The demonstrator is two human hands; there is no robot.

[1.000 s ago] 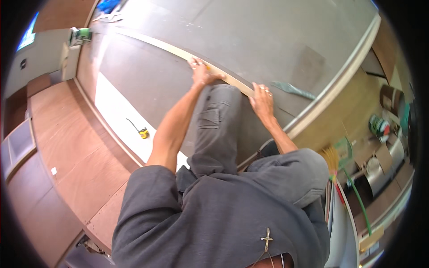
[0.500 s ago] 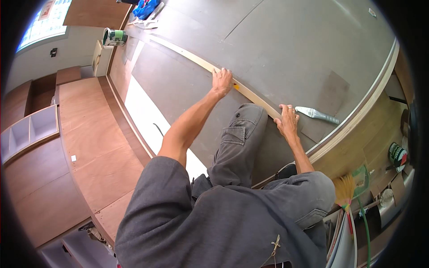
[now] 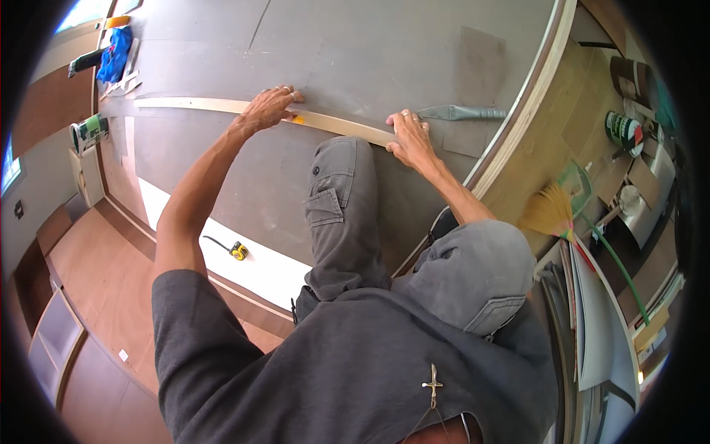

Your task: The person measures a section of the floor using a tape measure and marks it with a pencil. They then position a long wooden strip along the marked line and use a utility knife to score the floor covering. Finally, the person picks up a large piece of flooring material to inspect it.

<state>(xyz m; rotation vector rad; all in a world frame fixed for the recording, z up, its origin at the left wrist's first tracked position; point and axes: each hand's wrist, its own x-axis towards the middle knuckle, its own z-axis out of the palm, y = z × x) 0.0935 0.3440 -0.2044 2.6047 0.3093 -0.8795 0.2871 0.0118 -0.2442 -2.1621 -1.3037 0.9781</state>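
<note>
A long, pale wooden strip (image 3: 333,123) with a small yellow mark lies across the grey panel surface in front of me. My left hand (image 3: 270,109) is closed over the strip just left of that mark, its fingers reaching over the far edge. Gripping near the strip's right end is my right hand (image 3: 412,139), thumb on the near side and fingers on the far side. Just beyond the right fingers lies a grey tool (image 3: 460,112) with a wide flat end and a slim handle; its exact kind is unclear. My bent knee rests against the near side of the strip.
A yellow and black tape measure (image 3: 238,251) sits on a white strip (image 3: 259,265) at left. A tub (image 3: 89,132) and blue cloth or bag (image 3: 115,55) stand far left. At right are a raised edge (image 3: 510,122), a broom (image 3: 549,210) and a dark can (image 3: 623,132).
The view has swung, so the strip and both hands appear farther left and higher. The tape measure has come out from behind my left arm. Both hands keep their hold on the strip.
</note>
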